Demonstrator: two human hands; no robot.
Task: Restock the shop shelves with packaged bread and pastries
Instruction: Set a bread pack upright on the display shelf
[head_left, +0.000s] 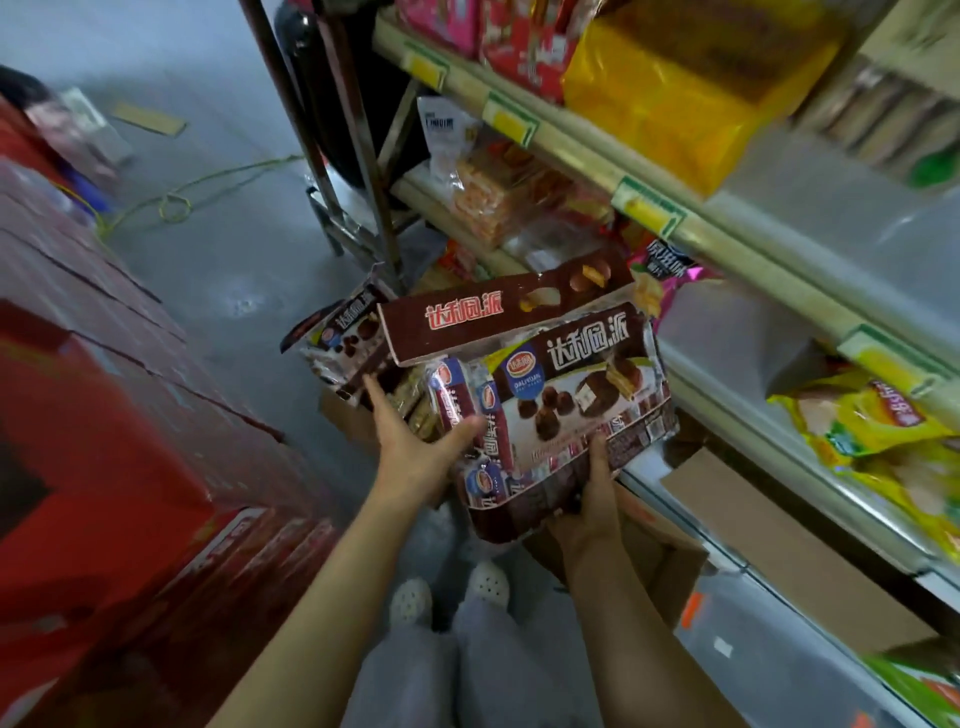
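Note:
A large brown bag of chocolate pies (571, 400) with a cardboard header is held in front of the shelves. My right hand (592, 499) grips its lower edge from below, thumb on the front. My left hand (415, 441) supports the bag's left side with straight fingers and the thumb pressed on the front. Behind it another brown bag of the same kind (343, 343) sticks up from a cardboard box (348, 415) on the floor. The shelf (779, 280) to the right has bare room at the level of the bag.
Red cartons (130, 441) are stacked along the left. An open cardboard box (670, 566) lies below my right hand. Yellow snack bags (883, 431) and packaged bread (493, 197) sit on the shelves. A metal trolley frame (358, 171) stands ahead, a green cord (208, 182) on the floor.

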